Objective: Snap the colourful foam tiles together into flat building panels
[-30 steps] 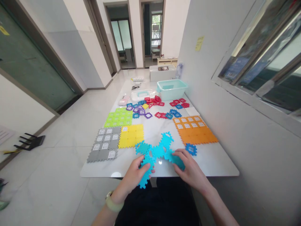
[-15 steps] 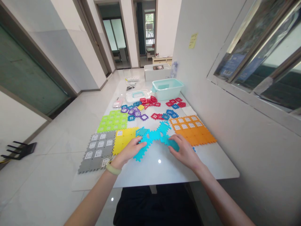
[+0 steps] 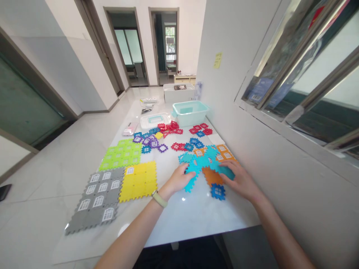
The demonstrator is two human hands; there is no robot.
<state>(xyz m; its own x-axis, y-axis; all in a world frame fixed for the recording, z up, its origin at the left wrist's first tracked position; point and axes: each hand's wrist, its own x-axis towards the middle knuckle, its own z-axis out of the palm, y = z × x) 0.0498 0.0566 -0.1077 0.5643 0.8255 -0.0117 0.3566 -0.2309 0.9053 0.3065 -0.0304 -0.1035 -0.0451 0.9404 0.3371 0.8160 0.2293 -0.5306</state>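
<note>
My left hand (image 3: 181, 176) grips the left end of a turquoise assembly of interlocking plastic tiles (image 3: 201, 161), thumb and fingers closed on one tile. On the far side, my right hand (image 3: 238, 177) is closed on the assembly's right end. The joined tiles are held above an orange sheet of linked tiles (image 3: 212, 175) and cover part of it. A single blue window tile (image 3: 218, 191) lies near the orange sheet's front edge, close to my right hand.
Yellow (image 3: 140, 181), grey (image 3: 95, 198) and lime-green (image 3: 120, 154) tile sheets lie on the left. Loose purple tiles (image 3: 153, 143) and red tiles (image 3: 174, 129) are scattered midway. Behind them stand a mint basin (image 3: 190, 114) and a white lid (image 3: 146, 122). A wall borders the right side.
Both hands have carried the turquoise assembly rightward over the orange sheet. The camera view has shifted too, and the blue tile near my right hand now shows fully.
</note>
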